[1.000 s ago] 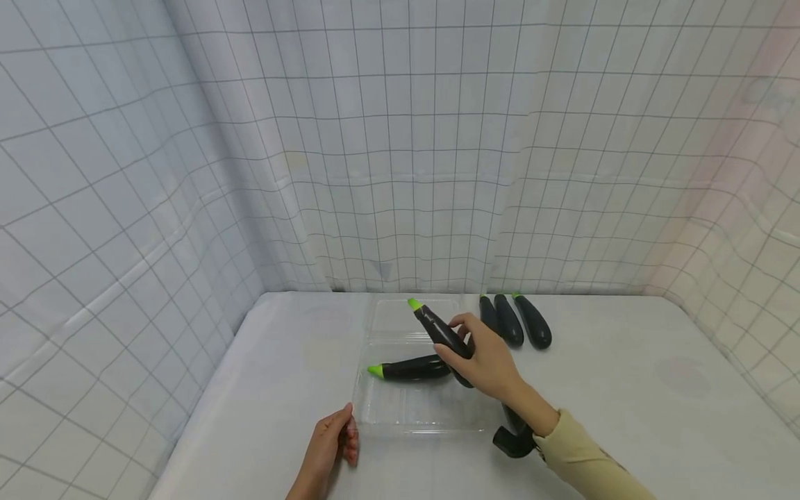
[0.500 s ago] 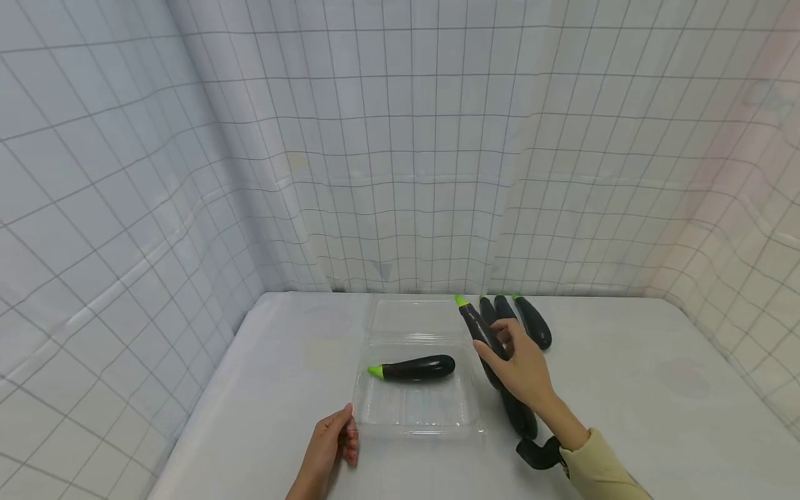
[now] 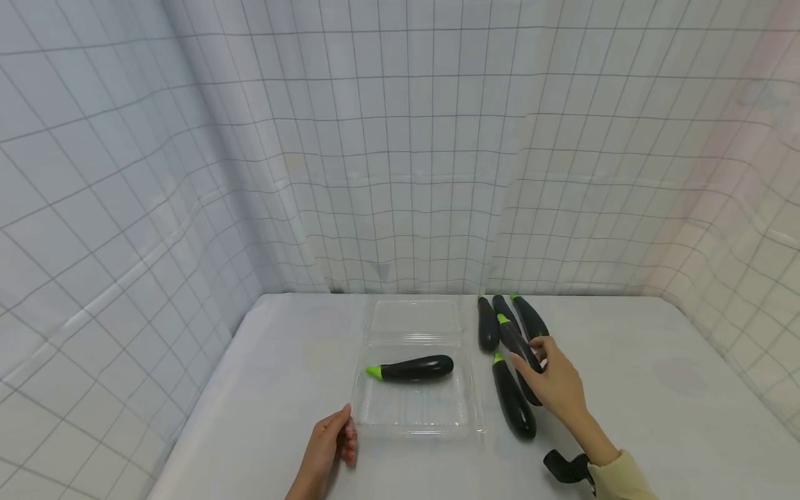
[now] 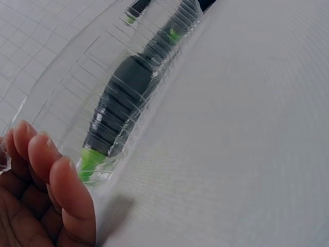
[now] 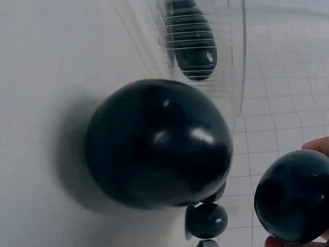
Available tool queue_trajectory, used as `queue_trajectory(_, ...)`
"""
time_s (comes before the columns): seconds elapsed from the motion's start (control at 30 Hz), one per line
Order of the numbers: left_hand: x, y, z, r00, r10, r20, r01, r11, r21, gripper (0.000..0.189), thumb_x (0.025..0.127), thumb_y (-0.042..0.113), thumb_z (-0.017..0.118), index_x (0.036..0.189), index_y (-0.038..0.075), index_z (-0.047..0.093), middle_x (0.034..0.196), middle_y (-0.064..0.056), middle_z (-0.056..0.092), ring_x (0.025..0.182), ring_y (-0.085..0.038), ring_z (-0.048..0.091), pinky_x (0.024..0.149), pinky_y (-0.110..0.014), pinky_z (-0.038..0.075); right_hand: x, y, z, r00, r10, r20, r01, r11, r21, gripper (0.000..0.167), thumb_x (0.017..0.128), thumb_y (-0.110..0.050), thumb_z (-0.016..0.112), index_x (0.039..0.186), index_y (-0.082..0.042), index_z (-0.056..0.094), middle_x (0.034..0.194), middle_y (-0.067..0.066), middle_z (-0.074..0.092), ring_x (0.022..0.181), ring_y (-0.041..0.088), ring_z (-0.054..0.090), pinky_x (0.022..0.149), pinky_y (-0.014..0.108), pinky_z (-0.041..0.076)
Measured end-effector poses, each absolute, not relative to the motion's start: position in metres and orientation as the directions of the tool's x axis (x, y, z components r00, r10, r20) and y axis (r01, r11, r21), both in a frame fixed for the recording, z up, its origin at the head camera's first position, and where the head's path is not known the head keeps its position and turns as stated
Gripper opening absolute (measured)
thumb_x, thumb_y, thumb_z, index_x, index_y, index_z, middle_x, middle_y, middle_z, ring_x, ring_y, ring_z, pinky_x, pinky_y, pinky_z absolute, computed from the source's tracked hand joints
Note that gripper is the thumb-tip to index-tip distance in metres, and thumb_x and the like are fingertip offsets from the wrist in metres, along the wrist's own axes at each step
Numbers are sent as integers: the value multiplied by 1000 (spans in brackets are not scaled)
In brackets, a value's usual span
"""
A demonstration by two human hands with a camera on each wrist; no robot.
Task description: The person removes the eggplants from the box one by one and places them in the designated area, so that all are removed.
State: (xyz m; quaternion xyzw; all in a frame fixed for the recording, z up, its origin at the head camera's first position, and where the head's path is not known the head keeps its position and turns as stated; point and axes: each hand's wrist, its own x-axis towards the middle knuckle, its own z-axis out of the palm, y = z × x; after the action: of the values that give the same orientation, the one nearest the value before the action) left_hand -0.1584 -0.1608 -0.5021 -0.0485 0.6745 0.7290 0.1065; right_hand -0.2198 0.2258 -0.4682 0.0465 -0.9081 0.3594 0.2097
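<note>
In the head view my right hand (image 3: 556, 382) holds a dark eggplant (image 3: 514, 339) with a green stem end, tilted among other eggplants on the right. The right wrist view shows this eggplant's round end (image 5: 293, 198) between fingertips. Just left of it a second eggplant (image 3: 514, 406) lies on the table. My left hand (image 3: 328, 441) pinches the front left corner of a clear plastic box (image 3: 412, 425), fingers loosely bent. One eggplant (image 3: 417, 368) lies crosswise inside the box, green end to the left. Through the clear wall, the left wrist view shows that eggplant (image 4: 123, 85).
The box's clear lid (image 3: 414, 318) lies folded back behind it. At the table's back right are a left eggplant (image 3: 487, 325), a middle eggplant (image 3: 502, 304) and a right eggplant (image 3: 530, 318). Grid-patterned white curtains (image 3: 400, 173) surround the white table (image 3: 281, 368).
My right hand has carried its eggplant from above the box rightward and down to the other eggplants. The left hand and the eggplant in the box have stayed put.
</note>
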Motion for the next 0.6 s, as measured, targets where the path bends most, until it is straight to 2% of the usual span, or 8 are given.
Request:
queue_trajectory(0.2, -158, -161, -502, -971, 97, -217, -225, -72, 972, 43, 101, 39, 43, 69, 11, 47, 61, 0, 49, 49, -9, 46, 47, -22, 45, -215, 235, -479, -928, 81, 362, -171, 773, -611, 47, 87, -42, 66, 113, -5, 51, 86, 10, 56, 53, 15, 44, 42, 30, 35)
queue_trajectory(0.6, -158, -161, -500, -972, 98, -215, -223, -84, 971, 43, 101, 40, 43, 70, 10, 48, 61, 0, 49, 48, -9, 47, 47, -23, 46, -211, 244, -491, -960, 71, 271, -100, 816, -569, 53, 88, -48, 63, 113, -4, 50, 85, 12, 59, 57, 17, 48, 45, 31, 38)
